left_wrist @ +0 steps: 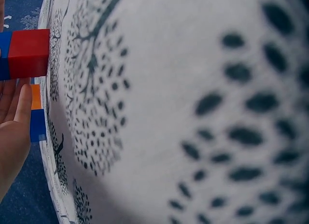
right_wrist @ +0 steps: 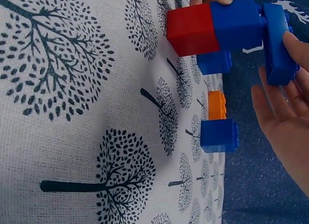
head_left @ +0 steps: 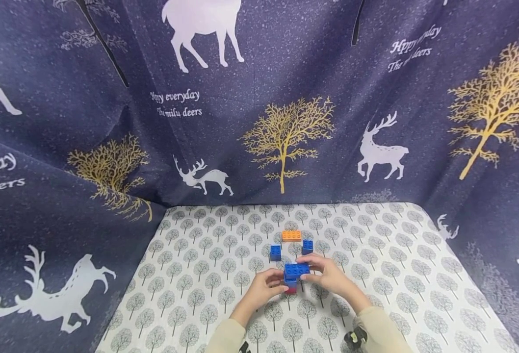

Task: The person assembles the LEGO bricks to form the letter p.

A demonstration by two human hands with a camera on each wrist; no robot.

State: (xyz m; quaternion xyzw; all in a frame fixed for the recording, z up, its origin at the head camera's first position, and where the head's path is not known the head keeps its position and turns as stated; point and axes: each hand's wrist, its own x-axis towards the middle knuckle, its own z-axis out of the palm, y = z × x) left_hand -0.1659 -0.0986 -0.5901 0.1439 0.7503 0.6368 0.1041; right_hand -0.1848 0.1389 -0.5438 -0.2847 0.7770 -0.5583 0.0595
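Below a dark-blue deer-printed cloth (head_left: 286, 73), a white tree-patterned tabletop (head_left: 189, 274) is stretching out. Between both hands, a long blue studded plastic brick (head_left: 297, 271) is being pinched by the right hand (head_left: 327, 274), while the left hand (head_left: 266, 287) is gripping a blue cube-shaped plastic brick (right_wrist: 236, 23) just beneath, joined to a red plastic brick (right_wrist: 193, 30). These are probably handling light, stiff and smooth, favouring a side-wall hold. Beyond, an orange studded plastic brick (head_left: 292, 236) and two small blue plastic bricks (head_left: 275, 253) are standing apart.
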